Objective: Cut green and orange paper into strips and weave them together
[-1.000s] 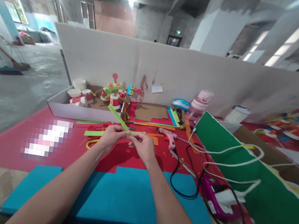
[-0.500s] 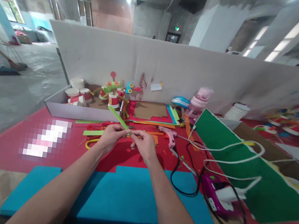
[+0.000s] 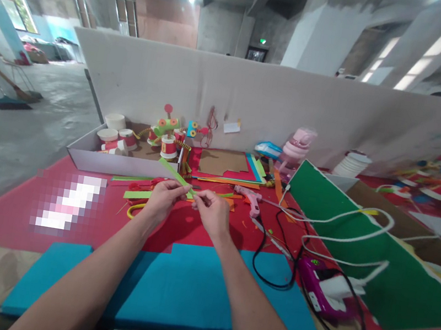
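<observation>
Indoors, both hands' grip (image 3: 191, 193) pinches a green strip (image 3: 173, 171) above the red-covered table (image 3: 189, 231).

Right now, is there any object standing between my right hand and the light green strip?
Nothing visible: the right hand holds the near end of the light green strip, beside the left hand. The pink glue gun lies off to the right.

The person's bare forearms are reaching forward and converging, the left hand (image 3: 166, 199) and right hand (image 3: 213, 213) nearly meeting, both palms facing down, each thumb pressing against its curled index finger
</observation>
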`<state>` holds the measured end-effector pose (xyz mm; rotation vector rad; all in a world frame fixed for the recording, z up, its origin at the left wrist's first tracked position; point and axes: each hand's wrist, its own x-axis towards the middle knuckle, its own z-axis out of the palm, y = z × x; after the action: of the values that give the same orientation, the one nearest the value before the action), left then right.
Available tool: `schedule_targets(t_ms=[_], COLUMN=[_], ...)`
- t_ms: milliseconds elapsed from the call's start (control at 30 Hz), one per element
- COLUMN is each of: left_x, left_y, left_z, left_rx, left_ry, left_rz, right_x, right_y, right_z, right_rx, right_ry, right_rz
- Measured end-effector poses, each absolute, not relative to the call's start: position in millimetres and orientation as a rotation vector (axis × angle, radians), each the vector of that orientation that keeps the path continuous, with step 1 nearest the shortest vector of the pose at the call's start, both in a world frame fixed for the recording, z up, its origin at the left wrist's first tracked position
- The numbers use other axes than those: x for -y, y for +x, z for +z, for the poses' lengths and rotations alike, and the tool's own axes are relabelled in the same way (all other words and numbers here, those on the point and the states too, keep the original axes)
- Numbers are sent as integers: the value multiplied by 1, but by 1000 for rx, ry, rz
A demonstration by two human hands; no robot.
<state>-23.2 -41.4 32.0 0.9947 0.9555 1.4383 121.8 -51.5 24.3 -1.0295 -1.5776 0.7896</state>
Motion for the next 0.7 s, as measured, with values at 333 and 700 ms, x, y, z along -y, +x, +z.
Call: schedule_targets(t_ms=[333,700], left_x=[38,39], left_y=[-34,-37], left_z=[30,32], left_rx=[-918,-943], left_ry=[1044,1121], left_rz=[1410,1319], right_x=[46,45], right_y=[124,124], right_z=[22,21], right_rx=[1404,1445], right_ry=[-945,-998], right_rz=[1206,1061])
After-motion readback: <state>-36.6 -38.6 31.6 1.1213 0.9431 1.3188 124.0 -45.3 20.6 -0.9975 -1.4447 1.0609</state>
